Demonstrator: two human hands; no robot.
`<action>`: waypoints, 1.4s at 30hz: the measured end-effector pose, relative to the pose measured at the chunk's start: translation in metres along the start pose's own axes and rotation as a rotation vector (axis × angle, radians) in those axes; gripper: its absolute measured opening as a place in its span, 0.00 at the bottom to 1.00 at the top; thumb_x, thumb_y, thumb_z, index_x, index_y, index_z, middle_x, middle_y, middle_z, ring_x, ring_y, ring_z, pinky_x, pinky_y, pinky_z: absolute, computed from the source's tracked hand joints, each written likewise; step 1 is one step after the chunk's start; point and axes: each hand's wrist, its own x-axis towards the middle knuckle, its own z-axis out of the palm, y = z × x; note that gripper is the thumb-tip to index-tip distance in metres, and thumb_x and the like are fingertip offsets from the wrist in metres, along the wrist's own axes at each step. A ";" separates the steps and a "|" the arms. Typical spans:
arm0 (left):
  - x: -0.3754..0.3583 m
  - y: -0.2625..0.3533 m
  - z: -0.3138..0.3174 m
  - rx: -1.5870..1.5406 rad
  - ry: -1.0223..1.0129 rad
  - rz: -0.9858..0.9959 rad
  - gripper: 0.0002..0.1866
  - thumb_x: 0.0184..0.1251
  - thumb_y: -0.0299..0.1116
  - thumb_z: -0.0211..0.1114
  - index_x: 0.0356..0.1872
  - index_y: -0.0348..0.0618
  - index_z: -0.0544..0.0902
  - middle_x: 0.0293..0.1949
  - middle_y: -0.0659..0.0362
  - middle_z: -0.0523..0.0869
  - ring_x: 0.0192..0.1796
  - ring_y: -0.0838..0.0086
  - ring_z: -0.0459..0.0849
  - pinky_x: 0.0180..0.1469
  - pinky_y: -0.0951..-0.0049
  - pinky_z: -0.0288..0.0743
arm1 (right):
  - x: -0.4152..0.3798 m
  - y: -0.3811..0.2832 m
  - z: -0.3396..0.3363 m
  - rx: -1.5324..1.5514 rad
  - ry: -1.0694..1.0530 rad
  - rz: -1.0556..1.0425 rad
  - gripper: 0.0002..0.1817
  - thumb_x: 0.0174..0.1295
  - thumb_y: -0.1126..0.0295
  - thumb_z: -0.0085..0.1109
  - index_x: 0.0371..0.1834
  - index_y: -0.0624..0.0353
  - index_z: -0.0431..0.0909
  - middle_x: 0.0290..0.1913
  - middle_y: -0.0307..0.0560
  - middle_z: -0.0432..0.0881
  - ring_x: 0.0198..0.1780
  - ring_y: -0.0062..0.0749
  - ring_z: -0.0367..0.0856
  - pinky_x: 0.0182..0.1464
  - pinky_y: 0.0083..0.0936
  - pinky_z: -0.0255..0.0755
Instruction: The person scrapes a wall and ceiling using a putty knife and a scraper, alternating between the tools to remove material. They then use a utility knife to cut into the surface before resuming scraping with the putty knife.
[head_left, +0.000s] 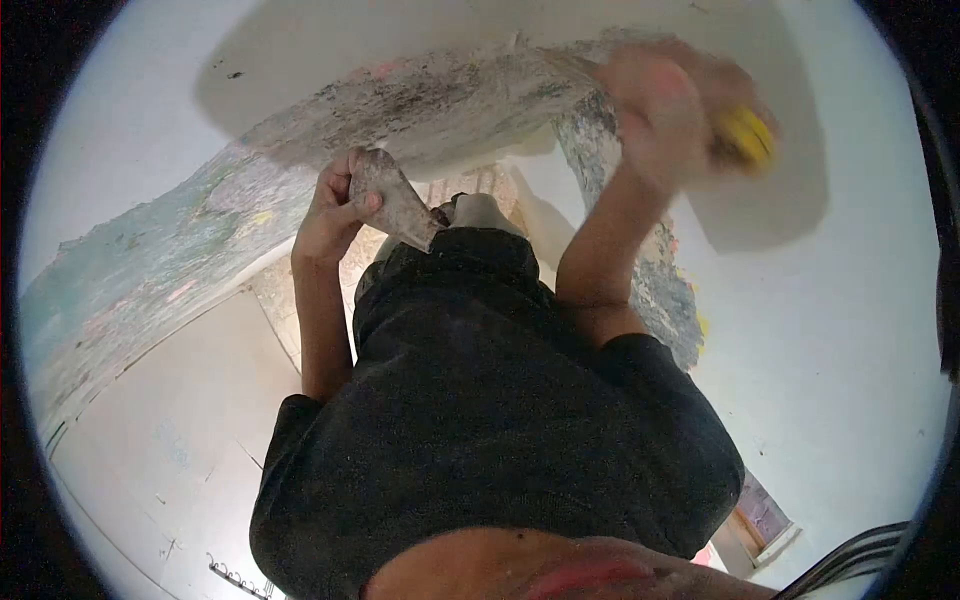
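Note:
My left hand (pixel 335 210) is closed on a flat, grey, stained piece (pixel 392 200), with the thumb on its face and the fingers behind it. Smeared by motion, my right hand (pixel 670 100) is raised at the wall, wrapped round a tool with a yellow and black handle (pixel 742 138). The tool's far end is blurred, near the rough patch. Along the wall (pixel 780 290) runs a rough grey band (pixel 430 105) where the white surface is gone, with bits of pink, green and yellow.
A second rough strip (pixel 665 290) goes down the wall beside my right forearm. At the lower left is a white panel (pixel 190 400) with a row of hooks (pixel 235 577) below. Dark cables (pixel 850 565) cross the lower right corner.

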 end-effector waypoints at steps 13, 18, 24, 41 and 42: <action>-0.001 -0.001 -0.016 -0.045 -0.031 0.017 0.22 0.50 0.30 0.77 0.45 0.43 0.78 0.41 0.64 0.83 0.44 0.76 0.82 0.52 0.73 0.75 | 0.001 0.023 0.045 -0.682 0.276 0.019 0.10 0.33 0.82 0.63 0.19 0.61 0.72 0.23 0.44 0.78 0.21 0.31 0.75 0.26 0.27 0.72; 0.000 -0.001 -0.024 -0.002 -0.041 0.020 0.23 0.49 0.30 0.78 0.47 0.42 0.78 0.41 0.64 0.83 0.44 0.76 0.83 0.53 0.72 0.75 | -0.030 0.010 0.002 -0.828 0.109 -0.005 0.08 0.47 0.77 0.66 0.28 0.61 0.75 0.25 0.41 0.77 0.28 0.29 0.78 0.34 0.27 0.75; 0.002 0.004 -0.022 -0.046 -0.038 0.055 0.22 0.49 0.30 0.78 0.46 0.42 0.79 0.42 0.64 0.83 0.44 0.76 0.82 0.52 0.73 0.75 | -0.076 0.056 0.005 -0.488 0.732 0.196 0.20 0.50 0.77 0.69 0.45 0.59 0.71 0.39 0.42 0.78 0.38 0.26 0.77 0.40 0.22 0.75; 0.004 0.007 -0.029 -0.019 -0.033 0.057 0.22 0.50 0.31 0.78 0.47 0.41 0.81 0.41 0.63 0.84 0.45 0.77 0.82 0.52 0.74 0.74 | 0.017 0.017 0.040 -0.390 0.390 -0.093 0.09 0.57 0.71 0.66 0.30 0.59 0.73 0.23 0.42 0.77 0.22 0.26 0.75 0.25 0.25 0.74; 0.002 0.008 -0.028 -0.012 -0.043 0.041 0.22 0.50 0.31 0.78 0.47 0.41 0.81 0.41 0.64 0.84 0.44 0.77 0.82 0.52 0.74 0.74 | 0.014 0.013 0.042 -0.341 0.406 -0.054 0.09 0.57 0.71 0.65 0.30 0.59 0.73 0.23 0.42 0.77 0.23 0.26 0.76 0.26 0.25 0.74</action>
